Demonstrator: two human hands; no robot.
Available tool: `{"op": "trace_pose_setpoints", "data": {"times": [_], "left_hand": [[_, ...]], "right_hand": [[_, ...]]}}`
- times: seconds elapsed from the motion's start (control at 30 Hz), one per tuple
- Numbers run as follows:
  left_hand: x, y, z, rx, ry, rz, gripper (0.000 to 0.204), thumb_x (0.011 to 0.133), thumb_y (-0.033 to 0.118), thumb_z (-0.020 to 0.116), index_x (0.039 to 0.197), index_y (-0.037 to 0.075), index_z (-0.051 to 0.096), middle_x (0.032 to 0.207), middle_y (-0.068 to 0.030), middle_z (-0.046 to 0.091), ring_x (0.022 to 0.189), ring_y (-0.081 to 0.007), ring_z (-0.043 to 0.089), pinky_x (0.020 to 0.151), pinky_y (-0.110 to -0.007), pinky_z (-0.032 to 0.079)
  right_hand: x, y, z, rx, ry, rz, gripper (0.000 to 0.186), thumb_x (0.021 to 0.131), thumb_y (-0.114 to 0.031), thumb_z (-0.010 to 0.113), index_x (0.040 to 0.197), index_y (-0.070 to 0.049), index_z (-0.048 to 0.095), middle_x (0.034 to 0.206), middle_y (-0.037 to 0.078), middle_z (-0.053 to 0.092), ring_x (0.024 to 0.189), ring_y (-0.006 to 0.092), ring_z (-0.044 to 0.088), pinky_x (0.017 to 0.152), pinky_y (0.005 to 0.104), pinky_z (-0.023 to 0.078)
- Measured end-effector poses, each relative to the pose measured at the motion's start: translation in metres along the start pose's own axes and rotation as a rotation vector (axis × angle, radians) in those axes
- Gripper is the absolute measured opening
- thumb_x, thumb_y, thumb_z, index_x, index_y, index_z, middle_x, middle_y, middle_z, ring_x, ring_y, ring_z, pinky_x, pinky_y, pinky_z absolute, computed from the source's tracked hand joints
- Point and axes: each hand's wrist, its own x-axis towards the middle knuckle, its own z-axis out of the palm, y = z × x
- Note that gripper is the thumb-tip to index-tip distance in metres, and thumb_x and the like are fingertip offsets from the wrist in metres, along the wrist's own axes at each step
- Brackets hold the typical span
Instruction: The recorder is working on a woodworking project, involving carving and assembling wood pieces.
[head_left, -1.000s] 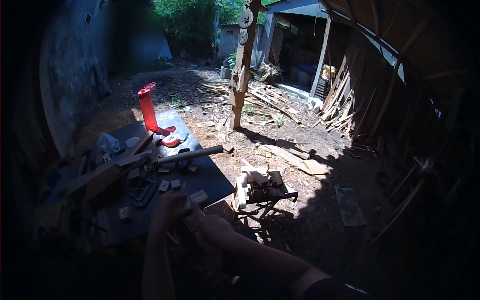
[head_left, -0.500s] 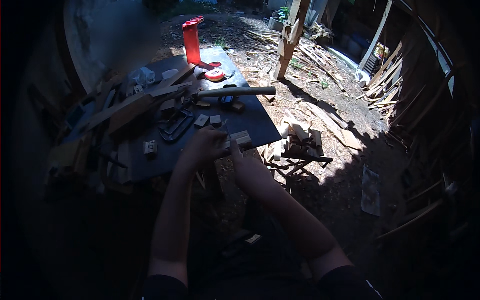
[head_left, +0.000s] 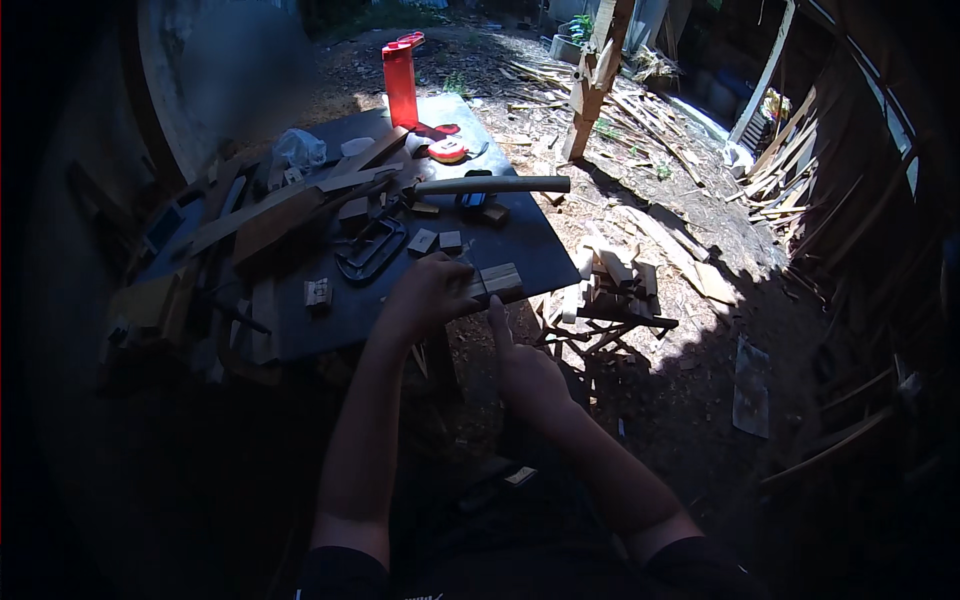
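Observation:
My left hand point(head_left: 430, 293) is closed on a small striped wood piece point(head_left: 502, 280) at the near edge of the dark table point(head_left: 540, 255). My right hand point(head_left: 530, 370) is just below it, index finger stretched toward the piece, the other fingers curled around something hidden, apparently the handle of a thin blade that crosses the wood. Just beyond my left hand are two small blocks point(head_left: 450, 242) and a metal C-clamp point(head_left: 372, 250). A long round rod point(head_left: 520, 184) lies farther back.
Boards point(head_left: 270, 225), a red bottle point(head_left: 400, 90) and a tape measure point(head_left: 448, 150) crowd the table. A folding stand with offcuts point(head_left: 620, 270) is at right. A wooden post point(head_left: 590, 95) rises beyond, with scrap wood point(head_left: 780, 190) piled against the right side.
My view has tilted down since a second ago, so the table appears higher and farther right. Both hands stay at the wood piece; my right hand has dropped slightly relative to it.

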Motion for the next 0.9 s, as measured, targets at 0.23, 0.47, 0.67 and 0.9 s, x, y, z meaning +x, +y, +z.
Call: {"op": "trace_pose_setpoints", "data": {"times": [0.23, 0.47, 0.67, 0.9], "left_hand": [[0.003, 0.007, -0.002, 0.029, -0.017, 0.018, 0.048, 0.071, 0.030, 0.085, 0.110, 0.004, 0.074, 0.100, -0.0165, 0.067, 0.092, -0.0340, 0.067, 0.084, -0.041, 0.054], [-0.004, 0.002, -0.002, 0.028, 0.016, 0.048, 0.035, 0.071, 0.025, 0.082, 0.098, 0.004, 0.074, 0.097, -0.0194, 0.066, 0.090, -0.0360, 0.067, 0.081, -0.042, 0.053], [0.003, 0.010, -0.002, 0.020, 0.018, 0.059, 0.035, 0.072, 0.025, 0.081, 0.097, 0.003, 0.073, 0.096, -0.0194, 0.067, 0.092, -0.0367, 0.067, 0.083, -0.044, 0.053], [-0.012, -0.016, 0.000, 0.057, 0.062, 0.012, 0.033, 0.070, 0.029, 0.083, 0.089, 0.004, 0.071, 0.093, -0.0178, 0.066, 0.093, -0.0348, 0.066, 0.082, -0.044, 0.053]], "right_hand": [[0.005, 0.010, -0.003, -0.091, 0.005, -0.020, 0.083, 0.091, -0.013, 0.056, 0.157, 0.006, 0.009, 0.085, 0.023, 0.071, 0.062, 0.0299, 0.071, 0.052, 0.0423, 0.058], [-0.035, -0.001, 0.021, -0.091, -0.004, 0.022, 0.090, 0.089, -0.010, 0.057, 0.159, 0.001, 0.001, 0.080, 0.026, 0.070, 0.061, 0.0356, 0.071, 0.056, 0.0481, 0.058], [0.016, 0.005, -0.020, 0.041, -0.091, 0.020, 0.089, 0.088, -0.007, 0.057, 0.159, 0.001, 0.003, 0.082, 0.025, 0.069, 0.077, 0.0401, 0.071, 0.069, 0.0514, 0.057], [-0.027, -0.026, -0.022, 0.036, -0.180, 0.129, 0.089, 0.086, 0.000, 0.053, 0.161, -0.006, 0.006, 0.075, 0.026, 0.066, 0.069, 0.0408, 0.069, 0.066, 0.0522, 0.054]]}}
